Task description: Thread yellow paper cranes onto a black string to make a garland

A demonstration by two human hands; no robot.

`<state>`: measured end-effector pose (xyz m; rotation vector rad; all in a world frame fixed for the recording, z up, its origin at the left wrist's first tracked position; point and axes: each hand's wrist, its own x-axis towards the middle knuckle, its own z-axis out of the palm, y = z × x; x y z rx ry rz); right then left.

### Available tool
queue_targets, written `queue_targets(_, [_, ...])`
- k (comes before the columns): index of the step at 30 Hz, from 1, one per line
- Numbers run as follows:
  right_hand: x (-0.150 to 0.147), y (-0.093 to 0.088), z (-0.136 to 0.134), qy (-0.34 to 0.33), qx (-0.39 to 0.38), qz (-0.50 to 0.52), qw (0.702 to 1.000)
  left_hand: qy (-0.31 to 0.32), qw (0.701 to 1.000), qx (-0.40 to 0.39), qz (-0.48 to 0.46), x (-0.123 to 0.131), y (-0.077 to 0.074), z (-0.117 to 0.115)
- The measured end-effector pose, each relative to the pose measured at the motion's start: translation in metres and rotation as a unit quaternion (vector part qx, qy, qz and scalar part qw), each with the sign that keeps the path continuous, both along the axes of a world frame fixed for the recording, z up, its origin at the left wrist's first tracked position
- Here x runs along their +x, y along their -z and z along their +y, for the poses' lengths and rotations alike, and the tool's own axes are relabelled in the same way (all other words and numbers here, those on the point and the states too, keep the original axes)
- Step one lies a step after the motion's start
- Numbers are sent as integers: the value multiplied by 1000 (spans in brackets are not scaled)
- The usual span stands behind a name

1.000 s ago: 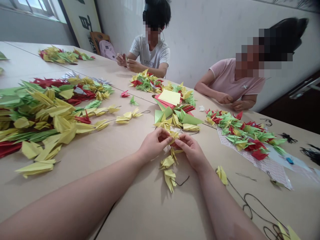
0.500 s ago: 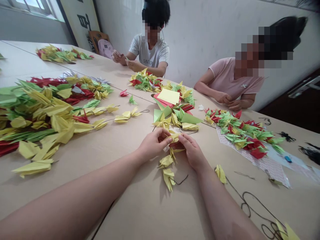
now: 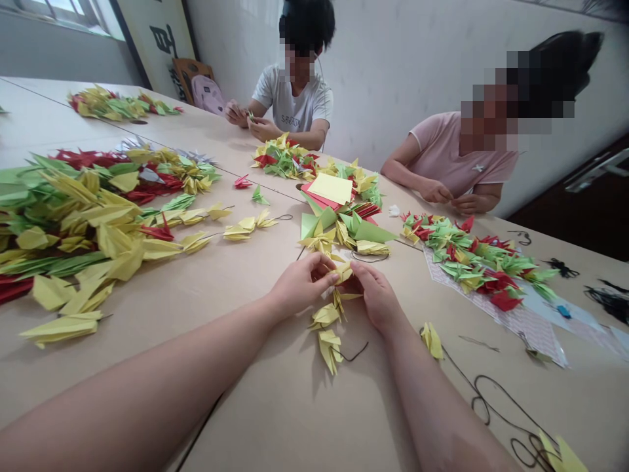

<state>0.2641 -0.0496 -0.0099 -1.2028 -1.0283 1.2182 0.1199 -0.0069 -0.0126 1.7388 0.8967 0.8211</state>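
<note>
Both my hands meet over the table in the head view, pinching one yellow paper crane [image 3: 343, 272] between them. My left hand [image 3: 310, 278] is closed with thumb and fingers on its left side. From the right, my right hand [image 3: 374, 288] is closed on its other side. Below my hands lies a short string of yellow folded cranes [image 3: 330, 347], with a dark cord end sticking out to the right. Just beyond my fingers sit more yellow cranes [image 3: 320, 240]. My palms hide part of the held crane.
A heap of yellow, green and red cranes [image 3: 98, 223] covers the left. Ahead lies a stack of square paper [image 3: 331, 189]. Strung cranes [image 3: 486, 255] rest on printed sheets at right, near looped black cord [image 3: 484, 400]. Two people [image 3: 295, 98] sit across the table.
My hands stay almost in place, with the held yellow crane turned slightly between my fingers. Across the table, one person's hands have shifted a little.
</note>
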Motion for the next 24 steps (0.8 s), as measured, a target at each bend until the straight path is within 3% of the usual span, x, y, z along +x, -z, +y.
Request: queue_targets(24, [2,2,1,-11,3,-11,1000,1,1000,12,18,0,-3,-2])
